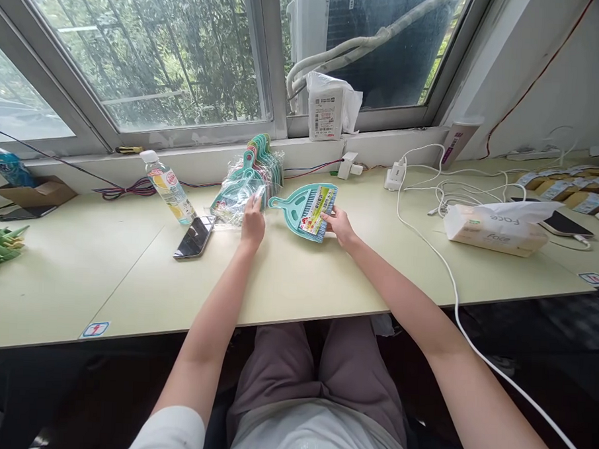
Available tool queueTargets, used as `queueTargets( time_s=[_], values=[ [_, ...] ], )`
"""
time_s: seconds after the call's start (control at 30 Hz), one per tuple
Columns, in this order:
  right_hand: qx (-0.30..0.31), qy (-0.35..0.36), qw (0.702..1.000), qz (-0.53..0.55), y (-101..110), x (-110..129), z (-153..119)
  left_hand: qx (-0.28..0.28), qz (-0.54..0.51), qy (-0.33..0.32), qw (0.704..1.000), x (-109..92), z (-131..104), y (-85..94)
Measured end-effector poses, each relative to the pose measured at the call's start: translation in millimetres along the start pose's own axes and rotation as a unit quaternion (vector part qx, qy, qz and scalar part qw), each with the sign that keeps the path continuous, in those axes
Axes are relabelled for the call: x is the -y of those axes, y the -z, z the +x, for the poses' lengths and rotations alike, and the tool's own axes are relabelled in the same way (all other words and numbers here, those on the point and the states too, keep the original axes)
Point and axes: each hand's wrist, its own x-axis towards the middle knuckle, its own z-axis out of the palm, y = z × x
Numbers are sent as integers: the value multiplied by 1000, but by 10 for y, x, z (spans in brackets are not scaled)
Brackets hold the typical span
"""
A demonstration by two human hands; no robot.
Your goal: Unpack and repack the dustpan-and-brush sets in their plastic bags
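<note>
A teal dustpan (294,210) with a colourful label across its wide end is gripped at its right edge by my right hand (338,226), thumb over the label. Its handle points left. My left hand (252,221) reaches onto clear plastic wrapping (234,196) at the front of a row of wrapped dustpans (265,158). The fingers of that hand are bent over the plastic; whether they pinch it is too small to tell. The wrapped dustpans, teal, green and red, lean together against the wall below the window.
Left of the dustpans are a phone (194,237) and a bottle (169,187). White cables (439,197), a tissue pack (495,230) and a cup (460,142) stand right. A box (326,114) sits on the sill. The table's front edge (325,315) runs before my lap.
</note>
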Motion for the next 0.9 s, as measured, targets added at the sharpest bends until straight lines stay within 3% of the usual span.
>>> queueTargets(
  time_s=[0.23, 0.5, 0.67, 0.8, 0.9],
  values=[
    [89, 11, 996, 7, -50, -70, -11, 114, -32, -96, 988, -56, -87, -141],
    [71, 32, 997, 28, -47, -90, 15, 142, -137, -124, 972, -319, -199, -153],
    [72, 40, 995, 64, -56, -138, 41, 157, -95, -203, 962, -366, -244, -250],
    [74, 35, 992, 96, -78, -148, 35, 110, -77, -212, 968, -301, -239, -292],
    [54, 29, 990, 127, -90, -127, 20, -7, -78, -147, 986, -309, -236, -268]
  ],
)
